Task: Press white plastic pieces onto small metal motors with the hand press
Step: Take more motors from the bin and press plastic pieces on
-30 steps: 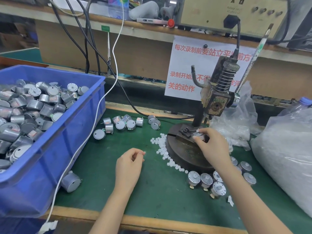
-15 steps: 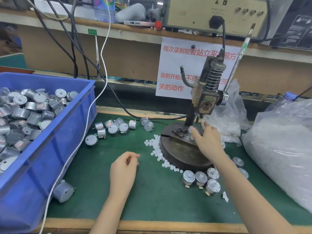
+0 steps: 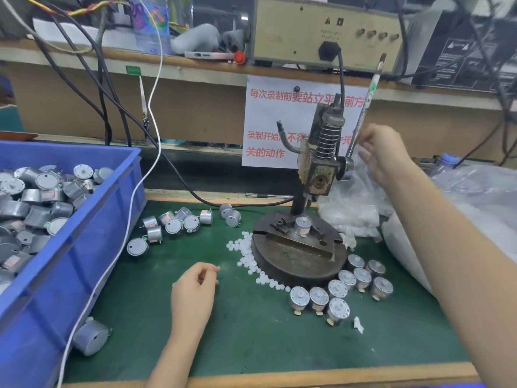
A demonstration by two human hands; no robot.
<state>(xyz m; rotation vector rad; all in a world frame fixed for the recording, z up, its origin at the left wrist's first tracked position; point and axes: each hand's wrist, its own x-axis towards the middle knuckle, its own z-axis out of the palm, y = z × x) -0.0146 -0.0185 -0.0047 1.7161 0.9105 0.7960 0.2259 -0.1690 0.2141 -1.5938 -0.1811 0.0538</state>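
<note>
1. There, a motor (image 3: 302, 226) sat in the hand press (image 3: 321, 175).
2. My right hand (image 3: 384, 152) was beside its lever (image 3: 365, 107); the grip was blurred and I couldn't tell.
3. My left hand (image 3: 194, 289) lay curled on the tabletop (image 3: 251, 345) near white pieces (image 3: 246, 254); whether it held one was unclear.

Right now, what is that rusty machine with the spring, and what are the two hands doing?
This is one picture, taken by a camera worn on the person's head, looking down at a workbench. The rusty machine is a hand press. Pulling its long lever pushes a rod down. A small metal motor sits on the round base, under the rod. The right hand is up beside the lever. It is blurry, so I cannot tell whether it grips it yet. The left hand is down by the green mat and seems to pinch one tiny white piece. More white pieces lie heaped by the base. A row of motors stands in front of the press, loose motors lie farther back, and the blue bin is full of more.
</note>
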